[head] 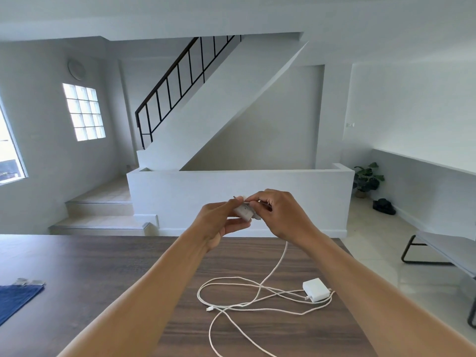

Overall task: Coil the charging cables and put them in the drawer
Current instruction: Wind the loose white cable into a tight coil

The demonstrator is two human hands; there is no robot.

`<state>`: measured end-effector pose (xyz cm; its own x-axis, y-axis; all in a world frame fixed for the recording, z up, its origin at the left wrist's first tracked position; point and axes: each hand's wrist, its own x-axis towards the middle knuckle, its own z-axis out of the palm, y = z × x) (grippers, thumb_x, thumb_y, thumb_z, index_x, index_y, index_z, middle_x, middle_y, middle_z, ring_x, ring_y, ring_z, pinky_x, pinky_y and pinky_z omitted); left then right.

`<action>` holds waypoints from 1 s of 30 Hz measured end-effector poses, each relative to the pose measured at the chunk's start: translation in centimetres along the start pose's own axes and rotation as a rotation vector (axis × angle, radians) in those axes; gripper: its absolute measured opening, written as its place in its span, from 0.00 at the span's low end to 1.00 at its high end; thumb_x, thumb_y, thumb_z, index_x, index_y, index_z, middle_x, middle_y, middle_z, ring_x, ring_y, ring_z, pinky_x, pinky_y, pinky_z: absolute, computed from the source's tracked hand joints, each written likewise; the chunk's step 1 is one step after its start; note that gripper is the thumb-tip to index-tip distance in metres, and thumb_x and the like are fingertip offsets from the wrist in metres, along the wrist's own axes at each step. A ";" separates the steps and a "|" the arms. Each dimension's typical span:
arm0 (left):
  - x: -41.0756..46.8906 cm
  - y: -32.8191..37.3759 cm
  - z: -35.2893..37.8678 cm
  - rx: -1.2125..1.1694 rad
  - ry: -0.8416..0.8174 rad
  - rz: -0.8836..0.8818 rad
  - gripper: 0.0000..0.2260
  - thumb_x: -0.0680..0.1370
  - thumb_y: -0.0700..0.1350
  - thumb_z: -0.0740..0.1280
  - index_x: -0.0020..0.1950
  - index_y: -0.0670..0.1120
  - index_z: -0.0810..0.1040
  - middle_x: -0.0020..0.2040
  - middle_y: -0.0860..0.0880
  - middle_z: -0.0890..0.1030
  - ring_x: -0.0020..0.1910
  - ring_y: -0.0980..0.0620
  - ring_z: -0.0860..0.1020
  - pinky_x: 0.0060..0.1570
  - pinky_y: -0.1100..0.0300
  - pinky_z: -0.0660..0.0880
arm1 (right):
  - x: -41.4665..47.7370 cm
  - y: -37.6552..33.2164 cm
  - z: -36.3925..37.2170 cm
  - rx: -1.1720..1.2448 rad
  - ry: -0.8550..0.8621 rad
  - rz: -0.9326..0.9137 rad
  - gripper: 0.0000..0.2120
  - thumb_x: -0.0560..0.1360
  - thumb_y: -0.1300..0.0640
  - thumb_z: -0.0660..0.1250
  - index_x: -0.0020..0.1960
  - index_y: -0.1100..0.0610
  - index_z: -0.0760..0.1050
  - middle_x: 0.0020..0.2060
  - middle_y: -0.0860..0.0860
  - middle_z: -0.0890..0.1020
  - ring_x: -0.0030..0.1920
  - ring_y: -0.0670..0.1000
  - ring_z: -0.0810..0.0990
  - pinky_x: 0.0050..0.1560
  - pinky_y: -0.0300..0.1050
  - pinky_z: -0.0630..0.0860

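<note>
Both hands are raised above the dark wooden table (103, 266). My left hand (219, 220) grips a small white charger plug (243, 211). Against it, my right hand (280, 215) pinches the white cable at the plug. That cable (279, 261) hangs from my hands down to the table. It joins a loose tangle of white cable (231, 305) lying there. A second white power adapter (316, 289) rests on the table at the right of the tangle, with a cable plugged in. No drawer is in view.
A blue cloth (18, 297) with small metal clips lies at the table's left edge. A grey bench with black legs (443, 251) stands to the right. Beyond the table are a low white wall, stairs and a potted plant (367, 179).
</note>
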<state>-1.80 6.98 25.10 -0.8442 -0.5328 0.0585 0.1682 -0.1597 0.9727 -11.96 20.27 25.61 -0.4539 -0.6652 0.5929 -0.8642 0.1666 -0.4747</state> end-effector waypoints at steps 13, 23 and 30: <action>-1.6 0.6 -0.9 0.210 -0.123 0.183 0.11 0.79 0.45 0.67 0.51 0.36 0.83 0.45 0.41 0.86 0.48 0.44 0.85 0.49 0.55 0.82 | 1.5 -0.9 -2.8 -0.038 -0.048 -0.060 0.03 0.75 0.51 0.69 0.44 0.49 0.82 0.39 0.43 0.80 0.41 0.41 0.76 0.43 0.41 0.73; -2.6 2.7 -2.3 -0.061 -0.198 0.202 0.17 0.77 0.42 0.66 0.61 0.32 0.77 0.57 0.33 0.81 0.55 0.36 0.81 0.56 0.48 0.80 | 2.7 -2.7 -1.8 0.468 -0.054 0.094 0.07 0.77 0.55 0.68 0.45 0.53 0.84 0.30 0.40 0.80 0.27 0.40 0.71 0.30 0.31 0.67; -3.1 4.3 -2.4 -0.193 -0.149 0.261 0.11 0.81 0.39 0.62 0.53 0.34 0.81 0.52 0.35 0.84 0.52 0.40 0.83 0.59 0.50 0.78 | 1.9 -4.0 3.3 0.556 0.097 0.253 0.18 0.78 0.60 0.62 0.29 0.55 0.72 0.18 0.45 0.67 0.22 0.46 0.61 0.27 0.39 0.59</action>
<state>2.79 5.93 28.53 -0.8227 -0.4517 0.3452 0.4690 -0.1960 0.8612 -8.63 15.95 26.55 -0.6703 -0.5812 0.4614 -0.4967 -0.1106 -0.8608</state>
